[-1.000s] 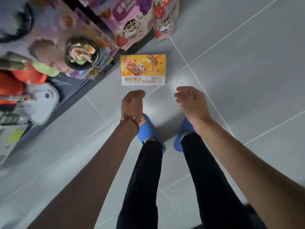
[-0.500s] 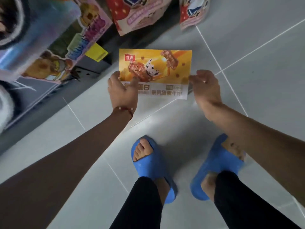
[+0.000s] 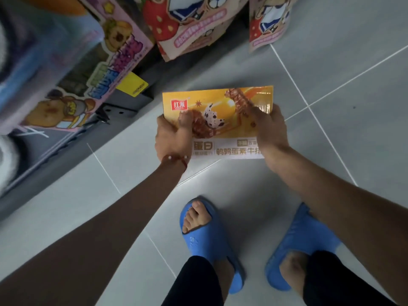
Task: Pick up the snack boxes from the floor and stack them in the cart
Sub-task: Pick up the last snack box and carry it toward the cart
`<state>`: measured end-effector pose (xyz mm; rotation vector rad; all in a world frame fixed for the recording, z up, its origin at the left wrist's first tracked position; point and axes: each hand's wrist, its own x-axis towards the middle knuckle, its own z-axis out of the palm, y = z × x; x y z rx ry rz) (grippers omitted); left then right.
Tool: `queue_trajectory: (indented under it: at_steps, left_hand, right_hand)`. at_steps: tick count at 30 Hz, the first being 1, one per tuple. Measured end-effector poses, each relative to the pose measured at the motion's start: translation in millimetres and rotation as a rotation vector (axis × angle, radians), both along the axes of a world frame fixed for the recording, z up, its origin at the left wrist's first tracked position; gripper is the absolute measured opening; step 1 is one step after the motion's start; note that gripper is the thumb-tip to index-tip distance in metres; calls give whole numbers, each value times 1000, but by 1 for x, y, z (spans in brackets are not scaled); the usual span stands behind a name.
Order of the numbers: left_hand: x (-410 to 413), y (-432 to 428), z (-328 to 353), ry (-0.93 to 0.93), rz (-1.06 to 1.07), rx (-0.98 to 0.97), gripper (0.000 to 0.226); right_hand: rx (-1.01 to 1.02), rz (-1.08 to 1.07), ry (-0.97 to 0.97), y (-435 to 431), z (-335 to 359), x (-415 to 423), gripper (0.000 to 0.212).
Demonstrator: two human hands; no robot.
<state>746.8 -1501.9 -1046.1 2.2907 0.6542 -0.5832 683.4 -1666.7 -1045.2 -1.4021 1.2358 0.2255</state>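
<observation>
I am holding the flat orange-and-yellow cardboard snack box (image 3: 220, 120) by its two short ends, printed face up and the white band with dark lettering nearest me. My left hand (image 3: 171, 138) grips the left end: the thumb (image 3: 184, 117) lies on top of the printed face and the other fingers curl round the edge, out of sight beneath. My right hand (image 3: 268, 127) grips the right end the same way, with one digit (image 3: 249, 111) stretched across the picture toward the middle and the rest wrapped over the right edge. So the fingers of both hands are closed on the box, which spans the gap between them.

The box sits over the pale grey tiled floor (image 3: 331, 62), just in front of the dark base of a store shelf (image 3: 123, 104). I cannot tell whether it is clear of the tiles. A thin red cord (image 3: 176, 160) circles my left wrist. Colourful cartoon-printed snack bags (image 3: 187, 25) hang above the box, and a yellow price tag (image 3: 132, 84) sits on the shelf edge to its left. My feet, in bright blue foam slippers (image 3: 209, 239), stand nearer me than the box.
</observation>
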Motion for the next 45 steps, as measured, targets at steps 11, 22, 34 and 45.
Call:
queue_trajectory:
  at_steps: [11,22,34,45]
  left_hand:
    - [-70,5,155,115,80,-31,73]
    - [-118,-7,361,153,199,-120,71]
    - [-144,25,553,50,329,-411,60]
    - [-203,91,663,-134,456,-617,71]
  right_hand:
    - [62,-59,73,7,160,-76,57]
    - [61,-116,45,-8,354,-137,56]
    - [52,-127,-109,8,558,-146,55]
    - [139,212,-390,39,658,-150,45]
